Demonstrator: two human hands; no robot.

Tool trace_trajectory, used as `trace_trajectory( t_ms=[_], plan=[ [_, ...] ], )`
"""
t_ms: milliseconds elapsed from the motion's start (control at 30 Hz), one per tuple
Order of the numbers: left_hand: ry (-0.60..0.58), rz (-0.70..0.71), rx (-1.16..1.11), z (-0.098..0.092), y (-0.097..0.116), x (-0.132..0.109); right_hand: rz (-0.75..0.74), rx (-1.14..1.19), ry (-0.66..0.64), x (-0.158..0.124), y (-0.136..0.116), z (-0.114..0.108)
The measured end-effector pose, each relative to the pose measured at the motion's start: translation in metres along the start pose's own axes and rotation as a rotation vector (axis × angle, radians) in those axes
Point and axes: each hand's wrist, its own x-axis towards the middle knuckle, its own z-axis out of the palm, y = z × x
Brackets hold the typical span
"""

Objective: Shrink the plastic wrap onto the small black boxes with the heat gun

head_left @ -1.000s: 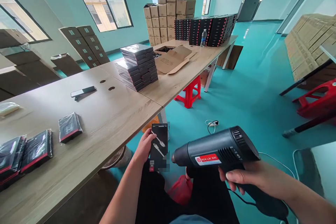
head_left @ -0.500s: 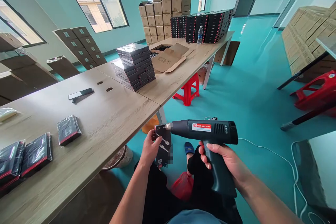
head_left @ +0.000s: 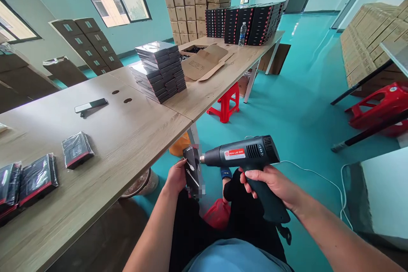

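Observation:
My left hand (head_left: 177, 176) grips the left edge of a black printed box (head_left: 193, 173) with pictures of white cable plugs on its front. The box is upright over my lap, beside the table edge. Wrapped round the handle of a black heat gun (head_left: 236, 153) is my right hand (head_left: 266, 180). The gun's metal nozzle points left at the box's right side, very close to it; whether they touch I cannot tell. On the table to my left lie a film-wrapped box (head_left: 76, 149) and another wrapped box (head_left: 38, 178) beside more of the same.
A stack of wrapped boxes (head_left: 159, 72) stands on the wooden table (head_left: 111, 136), near a phone (head_left: 91, 105) and an opened carton (head_left: 204, 63). Under the table edge is a bin (head_left: 148, 185). A white cord (head_left: 315, 175) crosses the floor. Red stools (head_left: 225, 104) stand ahead and right.
The black box has turned, so its narrow side now faces the nozzle. The heat gun has shifted slightly left and tilted, its rear end rising. The view has moved a little.

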Motion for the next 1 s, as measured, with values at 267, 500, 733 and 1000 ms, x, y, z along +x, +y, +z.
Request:
trace_trajectory(
  t_ms=[267,500,733,1000],
  plan=[
    [-0.08,-0.156,-0.167,-0.025,-0.013,0.007,0.145,-0.325,-0.253,-0.025,0.009,-0.009],
    [-0.458,-0.123,-0.321,-0.027,-0.023,-0.013,0.097,-0.035,-0.108,-0.018,0.014,-0.011],
    [-0.481,-0.138,-0.286,-0.015,-0.022,-0.019,0.136,0.04,0.001,-0.01,0.026,-0.019],
    [-0.441,-0.19,-0.179,-0.01,-0.012,-0.018,0.098,-0.125,-0.331,-0.01,0.001,-0.008]
  ],
)
